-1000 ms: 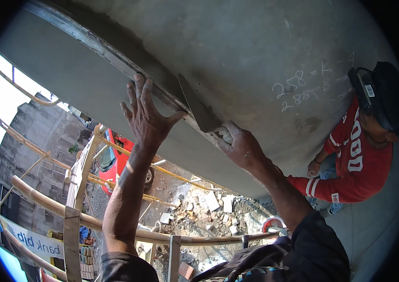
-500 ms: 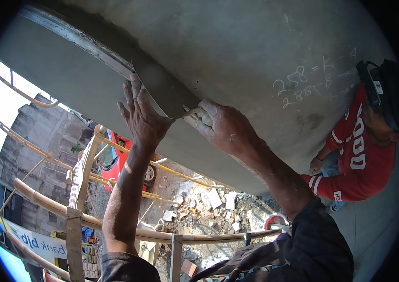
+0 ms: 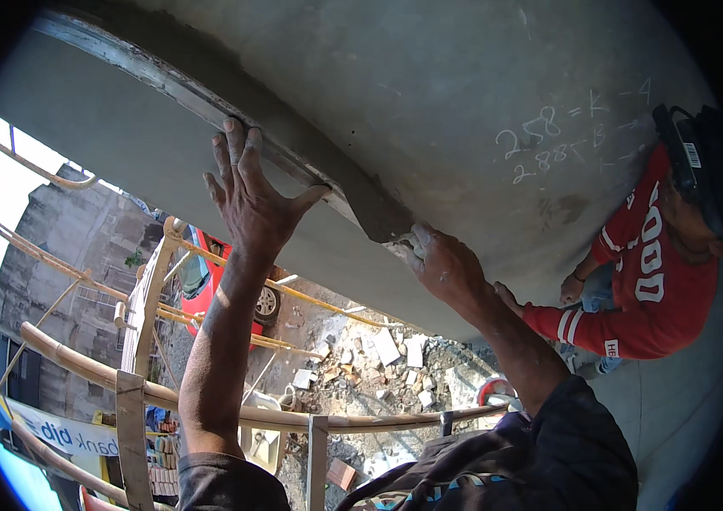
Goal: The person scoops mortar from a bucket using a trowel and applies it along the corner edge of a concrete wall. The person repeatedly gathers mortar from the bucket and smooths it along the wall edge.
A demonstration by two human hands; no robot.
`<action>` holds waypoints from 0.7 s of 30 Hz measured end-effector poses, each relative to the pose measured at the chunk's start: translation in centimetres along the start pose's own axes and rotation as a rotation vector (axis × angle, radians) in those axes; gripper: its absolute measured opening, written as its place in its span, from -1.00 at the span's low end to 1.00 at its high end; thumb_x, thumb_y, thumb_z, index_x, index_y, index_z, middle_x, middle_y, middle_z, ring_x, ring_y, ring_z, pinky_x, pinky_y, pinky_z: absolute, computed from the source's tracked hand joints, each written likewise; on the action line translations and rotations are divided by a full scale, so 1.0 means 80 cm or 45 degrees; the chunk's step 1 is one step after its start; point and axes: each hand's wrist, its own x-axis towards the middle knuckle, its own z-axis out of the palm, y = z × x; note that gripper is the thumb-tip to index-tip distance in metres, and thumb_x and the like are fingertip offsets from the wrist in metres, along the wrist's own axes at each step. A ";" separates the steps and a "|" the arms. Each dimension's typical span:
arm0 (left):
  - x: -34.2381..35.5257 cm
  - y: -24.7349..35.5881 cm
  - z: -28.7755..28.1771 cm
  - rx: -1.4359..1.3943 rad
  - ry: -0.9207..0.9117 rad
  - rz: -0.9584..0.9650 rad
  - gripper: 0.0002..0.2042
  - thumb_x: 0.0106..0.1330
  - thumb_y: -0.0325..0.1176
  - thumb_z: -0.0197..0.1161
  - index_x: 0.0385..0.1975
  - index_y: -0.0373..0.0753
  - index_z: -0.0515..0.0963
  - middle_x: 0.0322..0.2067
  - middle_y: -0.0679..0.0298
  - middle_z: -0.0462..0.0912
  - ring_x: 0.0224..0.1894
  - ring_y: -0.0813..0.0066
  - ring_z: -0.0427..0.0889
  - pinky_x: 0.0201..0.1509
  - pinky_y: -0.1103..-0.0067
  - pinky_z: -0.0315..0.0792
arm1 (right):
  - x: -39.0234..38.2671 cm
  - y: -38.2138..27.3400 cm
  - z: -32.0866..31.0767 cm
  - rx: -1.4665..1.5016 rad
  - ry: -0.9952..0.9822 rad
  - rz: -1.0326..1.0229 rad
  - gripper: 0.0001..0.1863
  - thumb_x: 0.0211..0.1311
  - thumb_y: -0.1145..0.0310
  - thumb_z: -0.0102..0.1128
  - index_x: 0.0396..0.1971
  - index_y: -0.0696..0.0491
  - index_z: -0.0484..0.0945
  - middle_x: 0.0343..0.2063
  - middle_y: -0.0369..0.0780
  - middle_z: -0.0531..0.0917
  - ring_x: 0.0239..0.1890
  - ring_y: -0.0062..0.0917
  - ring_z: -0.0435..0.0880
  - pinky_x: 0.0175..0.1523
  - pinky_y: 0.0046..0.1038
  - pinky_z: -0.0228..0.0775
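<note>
Pressing on the strip: the left hand [image 3: 261,209] has its fingertips on the pale strip [image 3: 144,68] along the wall's edge, fingers spread well apart, thumb stretched toward the blade. If that push turned uneven, I'd expect the strip to shift and spoil the line.

Trowel grip: the right hand [image 3: 447,268] has its fingers closed around the handle of the trowel [image 3: 370,209]; the knuckles hide most of that handle from me.

Trowel place: the blade lies at the dark band of plaster [image 3: 289,123], right by the strip at the wall's edge. A tilted blade could gouge the band; one catching the strip could knock it loose.

Thumb: its tip is just beside the blade, so a slip along the edge might nick it.

Dark plaster: it looks damp to me against the paler wall [image 3: 430,102]; too heavy a push could tear it.

Neighbour in red: a co-worker's hand [image 3: 508,298] shows right by the right forearm, touching or not I can't tell. A bump there could jolt the trowel.

Drop past the rail: the rail [image 3: 370,423] crosses below the arms, with rubble [image 3: 387,349] on the ground. A loosened grip might send the trowel down there.
</note>
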 end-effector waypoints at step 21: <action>-0.001 0.000 0.003 0.016 0.110 0.050 0.19 -0.16 0.26 0.64 0.46 -0.11 0.09 0.58 0.03 -0.02 0.58 -0.17 -0.02 0.42 -0.33 0.06 | -0.062 0.032 -0.008 0.322 -0.641 0.709 -0.44 0.23 0.12 0.39 -0.06 0.35 0.51 -0.49 -0.10 0.69 -0.59 -0.44 0.68 -0.47 -0.33 0.53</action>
